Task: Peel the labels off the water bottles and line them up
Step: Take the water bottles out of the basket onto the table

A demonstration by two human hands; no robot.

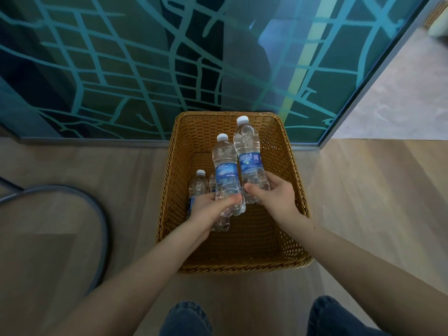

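Left hand point(208, 210) grips the base of a labelled water bottle point(226, 175). Right hand point(274, 195) grips a second bottle point(247, 154) just beside it. Both bottles tilt up over the one woven basket point(177, 151) on the floor point(97, 166). Against the left hand, inside the basket, are a third bottle point(198, 185) and a fourth bottle point(221, 223), mostly hidden.

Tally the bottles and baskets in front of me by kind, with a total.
Clear plastic water bottles: 4 (one mostly hidden, cap unseen)
Brown woven wicker basket: 1
Total: 5
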